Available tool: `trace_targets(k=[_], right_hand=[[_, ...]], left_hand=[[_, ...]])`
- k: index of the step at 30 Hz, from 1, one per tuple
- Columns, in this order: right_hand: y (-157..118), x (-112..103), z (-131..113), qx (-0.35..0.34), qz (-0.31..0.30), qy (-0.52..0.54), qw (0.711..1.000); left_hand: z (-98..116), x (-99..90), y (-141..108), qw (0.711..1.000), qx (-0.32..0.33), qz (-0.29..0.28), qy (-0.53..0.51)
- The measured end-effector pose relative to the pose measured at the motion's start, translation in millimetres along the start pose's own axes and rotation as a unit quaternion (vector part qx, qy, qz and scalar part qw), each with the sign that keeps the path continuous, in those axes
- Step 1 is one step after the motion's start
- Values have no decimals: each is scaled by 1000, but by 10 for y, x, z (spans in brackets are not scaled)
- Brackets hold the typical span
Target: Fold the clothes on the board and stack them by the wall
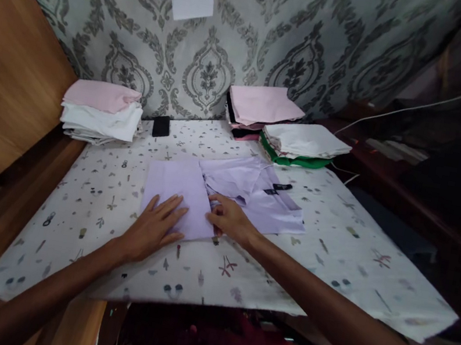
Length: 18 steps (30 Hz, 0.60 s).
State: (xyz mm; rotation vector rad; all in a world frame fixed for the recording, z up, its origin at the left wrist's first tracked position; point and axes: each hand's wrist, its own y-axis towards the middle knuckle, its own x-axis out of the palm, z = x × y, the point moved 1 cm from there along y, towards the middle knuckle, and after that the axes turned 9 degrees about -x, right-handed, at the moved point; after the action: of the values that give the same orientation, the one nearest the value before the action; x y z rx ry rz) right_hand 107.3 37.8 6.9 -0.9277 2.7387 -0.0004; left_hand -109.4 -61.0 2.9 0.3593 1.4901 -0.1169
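A lilac garment (176,178) lies partly folded on the printed white cloth, its left part a flat smooth panel. Black tags (277,188) show on its right part, near the neckline. My left hand (156,226) rests palm down on the lower part of the panel, fingers spread. My right hand (227,218) has its fingers bent together at the panel's right edge, where it meets the rest of the garment. Whether fabric is pinched between those fingertips is hidden.
At the back left, pink and white folded clothes (102,116) are stacked beside a black phone-like object (161,126). Two more stacks, one pink-topped (263,106), one white-topped (306,140), stand at the back right. A white cable (422,107) runs at right.
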Motion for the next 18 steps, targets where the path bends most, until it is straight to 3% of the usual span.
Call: trace_targets(k=[5, 9, 13, 16, 18], right_hand=[[23, 16, -44, 31, 8, 40, 999], [33, 38, -90, 72, 27, 83, 994], [37, 54, -96, 68, 43, 100, 992], [26, 28, -90, 39, 36, 64, 997], [7, -15, -103, -1, 36, -30, 999]], left_hand=[[221, -91, 76, 997, 55, 44, -9], [336, -89, 130, 991, 92, 85, 37], [399, -81, 144, 981, 104, 143, 78], [445, -87, 139, 977, 110, 163, 85], [473, -91, 136, 980, 121, 137, 82]])
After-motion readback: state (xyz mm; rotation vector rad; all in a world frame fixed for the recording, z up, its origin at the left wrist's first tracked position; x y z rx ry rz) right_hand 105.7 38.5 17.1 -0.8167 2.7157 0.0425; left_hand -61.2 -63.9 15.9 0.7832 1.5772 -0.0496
